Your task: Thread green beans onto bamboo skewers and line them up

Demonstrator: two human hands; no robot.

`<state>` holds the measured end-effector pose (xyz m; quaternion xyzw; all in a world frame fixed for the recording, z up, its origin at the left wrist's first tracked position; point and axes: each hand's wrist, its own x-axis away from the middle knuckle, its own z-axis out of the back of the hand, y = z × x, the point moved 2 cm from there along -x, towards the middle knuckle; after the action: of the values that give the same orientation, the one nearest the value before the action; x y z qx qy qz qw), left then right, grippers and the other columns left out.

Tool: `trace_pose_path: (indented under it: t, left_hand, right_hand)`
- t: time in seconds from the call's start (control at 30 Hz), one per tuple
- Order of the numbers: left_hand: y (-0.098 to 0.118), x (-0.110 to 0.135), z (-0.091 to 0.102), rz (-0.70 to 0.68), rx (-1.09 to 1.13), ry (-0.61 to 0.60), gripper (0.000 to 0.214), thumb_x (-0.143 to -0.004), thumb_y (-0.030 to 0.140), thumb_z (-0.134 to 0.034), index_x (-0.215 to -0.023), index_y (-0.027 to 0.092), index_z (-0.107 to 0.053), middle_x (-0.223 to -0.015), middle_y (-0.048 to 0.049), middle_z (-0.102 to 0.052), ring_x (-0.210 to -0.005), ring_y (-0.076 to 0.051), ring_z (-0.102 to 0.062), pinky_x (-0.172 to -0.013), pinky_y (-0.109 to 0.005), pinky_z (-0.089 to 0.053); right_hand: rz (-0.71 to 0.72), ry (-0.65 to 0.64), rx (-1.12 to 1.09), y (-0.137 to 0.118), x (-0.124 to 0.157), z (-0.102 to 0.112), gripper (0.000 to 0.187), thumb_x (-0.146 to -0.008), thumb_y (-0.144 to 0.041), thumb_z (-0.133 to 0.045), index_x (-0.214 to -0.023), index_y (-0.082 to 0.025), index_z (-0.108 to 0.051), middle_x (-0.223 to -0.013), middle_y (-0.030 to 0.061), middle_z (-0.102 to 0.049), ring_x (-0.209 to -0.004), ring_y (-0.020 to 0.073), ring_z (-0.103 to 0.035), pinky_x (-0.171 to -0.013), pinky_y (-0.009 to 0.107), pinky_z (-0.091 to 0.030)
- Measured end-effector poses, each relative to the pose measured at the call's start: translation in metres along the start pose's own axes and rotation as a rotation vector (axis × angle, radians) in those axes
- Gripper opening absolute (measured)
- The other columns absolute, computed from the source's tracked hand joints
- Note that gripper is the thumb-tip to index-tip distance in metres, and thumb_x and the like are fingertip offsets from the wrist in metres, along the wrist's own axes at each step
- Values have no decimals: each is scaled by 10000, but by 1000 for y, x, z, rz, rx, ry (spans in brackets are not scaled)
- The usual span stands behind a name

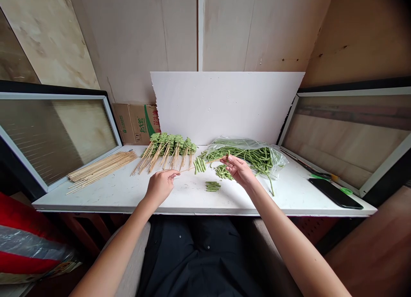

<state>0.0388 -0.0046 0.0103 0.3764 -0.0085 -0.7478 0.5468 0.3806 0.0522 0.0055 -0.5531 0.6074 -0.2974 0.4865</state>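
Observation:
My left hand (161, 186) pinches the blunt end of a thin bamboo skewer (185, 170), which points right toward my other hand. Several short green bean pieces (199, 165) sit side by side across the skewer and look threaded on it. My right hand (239, 170) is closed on a short green bean piece (228, 155) near the skewer's far end; whether the tip has entered it I cannot tell. Below lie a small row of cut bean pieces (212, 186) and a loose heap of cut pieces (224, 172), partly behind my right hand.
Finished bean skewers (170, 145) are stacked at the back left, beside bare bamboo skewers (102, 168). Long green beans (247, 155) spill from a clear plastic bag (280, 160). At right lie a black phone (335, 193) and scissors (321, 173). A cardboard box (136, 123) stands behind.

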Motion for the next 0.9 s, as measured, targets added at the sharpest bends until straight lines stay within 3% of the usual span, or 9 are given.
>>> trace_pose_path:
  t: [0.57,0.9]
  left_hand:
    - [-3,-1,4,-30,-72,11,359,-880,71,-539,-959,260,-834,-1020,-38,-841,-920,-253,-765,-776,-315,-540]
    - [-6,-3,8,-42,20,63,350,-891,92,-525,-957,249,-831,-1015,-21,-842,-932,-226,-775,-808,-293,-561]
  right_hand:
    - [-18,1,98,-3,2,-4,335,-740,-496,-942,-925,-234,-847,-1051,108,-838,-1070,277,-760,-799,346,-569]
    - [9,-20,-29,-2,4,-9,334,-772,-486,-931,-1011,-273,-837,-1095,50,-772,-1084,213,-675,-778,274,-557]
